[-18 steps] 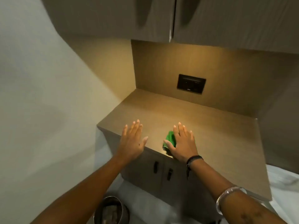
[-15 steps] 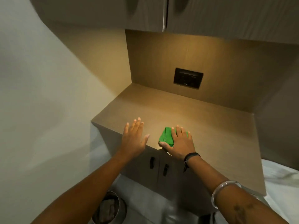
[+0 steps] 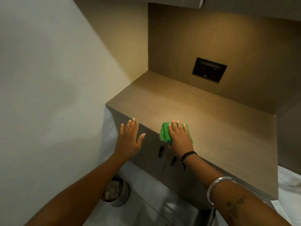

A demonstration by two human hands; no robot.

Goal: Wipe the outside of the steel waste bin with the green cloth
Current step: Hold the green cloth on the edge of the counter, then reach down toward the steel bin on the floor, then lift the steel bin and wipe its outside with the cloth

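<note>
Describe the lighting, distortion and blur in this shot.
Head view: warm light from above pools on the counter around the cloth; the bin on the floor sits in dim shade. The wide lens bows the wall and counter edges. The picture is soft, the socket unreadable.

Matt wood-grain counter point(image 3: 203, 121), shiny steel bin point(image 3: 120, 199)
</note>
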